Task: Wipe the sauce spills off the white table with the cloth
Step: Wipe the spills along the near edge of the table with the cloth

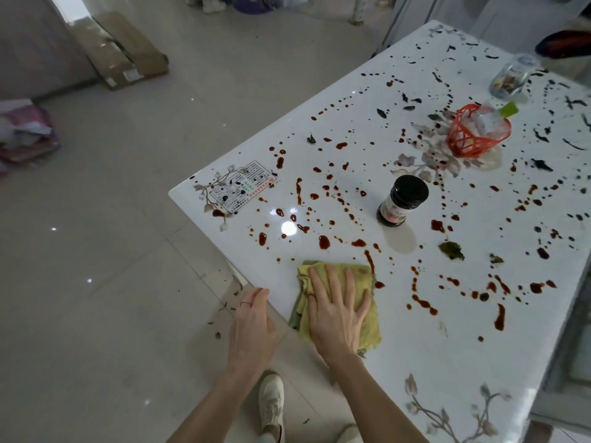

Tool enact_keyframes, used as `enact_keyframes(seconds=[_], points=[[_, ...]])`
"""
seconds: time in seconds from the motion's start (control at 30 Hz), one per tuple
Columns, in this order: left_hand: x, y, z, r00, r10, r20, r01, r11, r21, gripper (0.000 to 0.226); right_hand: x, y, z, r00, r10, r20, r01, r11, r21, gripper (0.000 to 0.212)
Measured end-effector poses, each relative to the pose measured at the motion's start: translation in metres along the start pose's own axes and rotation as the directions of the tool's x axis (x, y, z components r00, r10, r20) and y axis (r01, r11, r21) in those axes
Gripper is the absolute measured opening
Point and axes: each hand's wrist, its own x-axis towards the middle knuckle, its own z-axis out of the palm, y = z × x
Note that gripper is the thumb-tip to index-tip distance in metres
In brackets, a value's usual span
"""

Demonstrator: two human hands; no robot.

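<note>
A yellow cloth (pixel 367 327) lies on the white table (pixel 431 353) near its left front edge. My right hand (pixel 335 311) presses flat on the cloth with fingers spread. My left hand (pixel 252 324) hangs just off the table's edge, its fingers loosely curled and holding nothing, a ring on one finger. Red-brown sauce spills (pixel 323 241) are scattered over most of the table beyond and to the right of the cloth. The patch of table below the cloth shows no drops.
A dark jar with a black lid (pixel 403 201) stands mid-table. A red basket (pixel 476 131) with a bottle and a glass jar (pixel 513 76) sit farther back. Leaf bits (pixel 451 250) lie among the spills. Cardboard boxes (pixel 121 52) lie on the floor.
</note>
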Motion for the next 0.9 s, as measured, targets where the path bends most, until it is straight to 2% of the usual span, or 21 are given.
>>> enact_keyframes(seconds=[0.07,0.17,0.23,0.33,0.53,0.6,0.7,0.77,0.9], points=[[-0.001,-0.002,0.0,1.0,0.005,0.009,-0.004,1.0,-0.004,0.044,-0.01,-0.005,0.002,1.0,-0.009,-0.02,0.01,1.0,0.012,0.05],[0.002,-0.001,0.003,0.999,0.036,0.019,-0.036,0.999,-0.017,0.038,-0.021,-0.017,0.008,0.981,-0.193,0.033,0.195,0.979,-0.051,0.05],[0.005,0.003,0.006,0.998,0.055,0.006,-0.055,0.998,-0.025,0.029,-0.01,-0.018,0.009,0.969,-0.241,0.058,0.245,0.967,-0.066,0.05],[0.008,0.007,0.008,0.998,0.067,0.012,-0.067,0.998,0.004,0.031,0.011,-0.01,0.007,0.984,-0.171,0.049,0.175,0.98,-0.09,0.049],[0.01,0.015,0.008,0.991,0.123,0.057,-0.125,0.992,0.034,0.036,-0.014,0.039,-0.001,0.992,0.118,-0.048,-0.121,0.991,-0.05,0.052],[0.009,0.016,0.008,0.989,0.133,0.062,-0.136,0.99,0.042,0.038,-0.027,0.027,0.001,0.993,0.109,-0.049,-0.111,0.993,-0.043,0.053],[0.01,0.015,0.011,0.989,0.128,0.081,-0.132,0.99,0.045,0.037,-0.032,0.004,0.007,0.998,-0.054,-0.009,0.054,0.997,-0.058,0.051],[0.013,0.014,0.013,0.988,0.129,0.085,-0.133,0.99,0.046,0.036,-0.018,0.002,0.007,0.994,-0.105,0.007,0.105,0.992,-0.063,0.047],[0.015,0.02,0.014,0.983,0.151,0.108,-0.159,0.985,0.071,0.037,-0.001,0.026,-0.001,1.0,0.025,-0.01,-0.026,0.998,-0.065,0.046]])
